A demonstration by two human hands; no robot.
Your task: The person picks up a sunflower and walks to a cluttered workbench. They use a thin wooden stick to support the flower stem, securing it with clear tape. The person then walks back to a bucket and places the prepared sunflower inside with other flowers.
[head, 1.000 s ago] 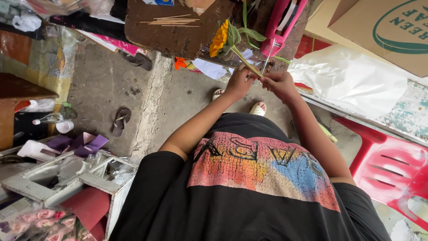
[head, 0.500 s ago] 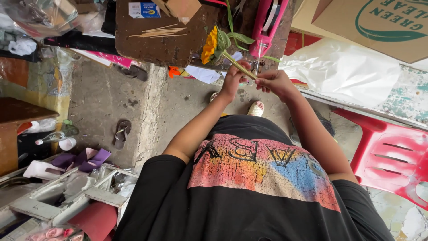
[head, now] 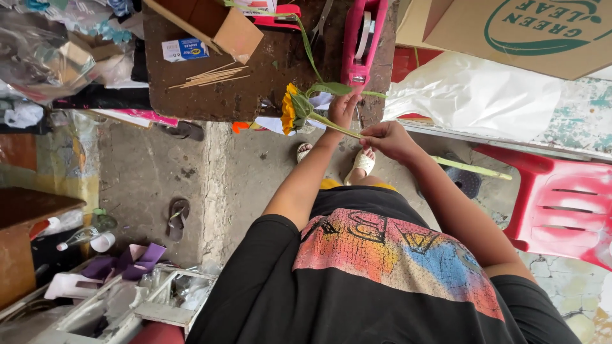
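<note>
Flower workshop – sunflower [head: 289, 112], tape dispenser [head: 363, 39], skewers [head: 207, 75].

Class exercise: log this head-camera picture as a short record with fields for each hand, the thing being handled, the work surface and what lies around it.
Left hand: left hand grips the sunflower just behind its yellow head, among the leaves.
Right hand: right hand pinches the green stem further along.
Work surface: dark brown table.
On the table: bundle of thin wooden sticks, pink tape dispenser, cardboard box.
Nearby: red plastic chair, white plastic bag, sandal on the concrete floor.
</note>
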